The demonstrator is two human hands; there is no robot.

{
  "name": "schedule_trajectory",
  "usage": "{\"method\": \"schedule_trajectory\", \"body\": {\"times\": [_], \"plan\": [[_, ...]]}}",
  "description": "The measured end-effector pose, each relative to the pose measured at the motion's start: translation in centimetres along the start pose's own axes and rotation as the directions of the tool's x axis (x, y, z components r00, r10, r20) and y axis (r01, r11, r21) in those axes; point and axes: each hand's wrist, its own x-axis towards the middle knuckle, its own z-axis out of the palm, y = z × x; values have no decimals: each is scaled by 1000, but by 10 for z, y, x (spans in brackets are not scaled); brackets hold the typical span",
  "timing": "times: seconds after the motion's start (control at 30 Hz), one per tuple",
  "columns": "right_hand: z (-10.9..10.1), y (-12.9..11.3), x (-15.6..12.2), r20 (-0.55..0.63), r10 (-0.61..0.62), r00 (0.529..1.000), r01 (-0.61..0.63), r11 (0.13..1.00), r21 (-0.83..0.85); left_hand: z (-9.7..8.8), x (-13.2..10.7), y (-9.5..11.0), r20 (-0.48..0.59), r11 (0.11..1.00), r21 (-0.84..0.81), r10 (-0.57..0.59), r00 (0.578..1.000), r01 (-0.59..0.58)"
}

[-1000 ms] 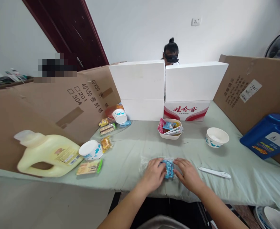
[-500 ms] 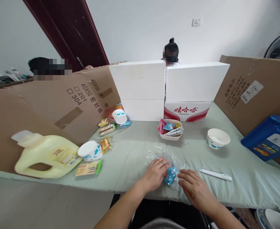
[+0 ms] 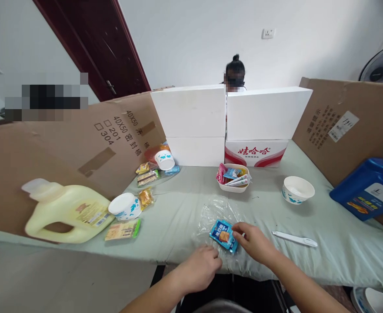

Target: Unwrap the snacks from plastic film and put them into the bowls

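On the far left, a pale yellow jug is lying on its side before a printed cardboard panel. Beside its base, a leaf-print paper bowl is sitting with a cream-and-green wrapped snack in front and a golden packet to its right. Farther back, a second paper bowl is standing among more packets, next to stacked white boxes.

The left hand is resting at the front edge of the worktop, its fingers curling inward; whether that grip is holding any film is unclear. Crinkled clear plastic is spreading just beyond. A blue snack packet is lying at the plastic, between the hands, while a white tray behind is holding assorted sachets. The right hand is touching the packet's right edge, thumb and fingers slightly parted; whether its grip is pinching is hard to see. Rightward, a slim white tool, a third paper bowl and a blue bottle are lining up.
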Motion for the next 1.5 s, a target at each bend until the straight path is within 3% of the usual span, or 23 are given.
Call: {"method": "schedule_trajectory", "body": {"times": [0.1, 0.17, 0.27, 0.33, 0.47, 0.6, 0.73, 0.8, 0.87, 0.93, 1.0, 1.07, 1.17, 1.3, 1.43, 1.5], "plan": [[19, 1, 17, 14, 105, 994, -98, 961, -260, -3, -4, 4, 103, 995, -94, 34, 994, -25], [31, 2, 21, -2, 104, 995, -98, 930, -354, -9, 4, 1, 19, 992, -124, -9, 1000, 11], [40, 5, 19, -10, 25, 1000, -27, 922, -386, -18, 29, -10, -209, 990, -118, -103, 972, 80], [41, 8, 14, -25, -43, 999, 31, 929, -369, -20, 46, -18, -242, 992, -102, -98, 965, 75], [37, 24, -1, -42, -99, 994, 84, 956, -282, -14, 65, -27, -169, 995, -74, -73, 983, 61], [37, 53, -20, -42, -140, 989, 116, 926, -359, -13, 58, -24, -144, 990, -56, -140, 980, 133], [44, 75, -31, -39, -263, 964, 213, 852, -479, -23, 52, -29, 22, 970, -224, -96, 995, 98], [46, 78, -32, -50, -280, 959, 218, 836, -503, -35, 60, -40, 50, 923, -354, -141, 989, 149], [46, 77, -33, -49, -270, 962, 209, 837, -506, -54, 78, -54, -14, 853, -469, -268, 963, 231], [45, 75, -33, -39, -256, 966, 204, 846, -493, -78, 105, -69, -173, 805, -524, -420, 891, 278], [43, 73, -33, -37, -245, 969, 199, 859, -472, -104, 137, -80, -374, 844, -440, -482, 793, 305], [42, 73, -33, -41, -235, 971, 193, 874, -446, -125, 170, -86, -482, 891, -307, -449, 752, 336], [42, 73, -33, -38, -210, 977, 178, 897, -405, -142, 216, -87, -481, 908, -223, -418, 771, 354], [44, 76, -32, 3, -153, 988, 143, 921, -363, -139, 258, -88, -396, 912, -128, -407, 823, 390], [44, 77, -31, 37, -118, 992, 124, 930, -347, -125, 277, -97, -218, 933, -25, -356, 909, 360], [44, 77, -30, 38, -121, 992, 127, 931, -343, -118, 279, -102, -162, 939, 14, -337, 928, 343]]}}
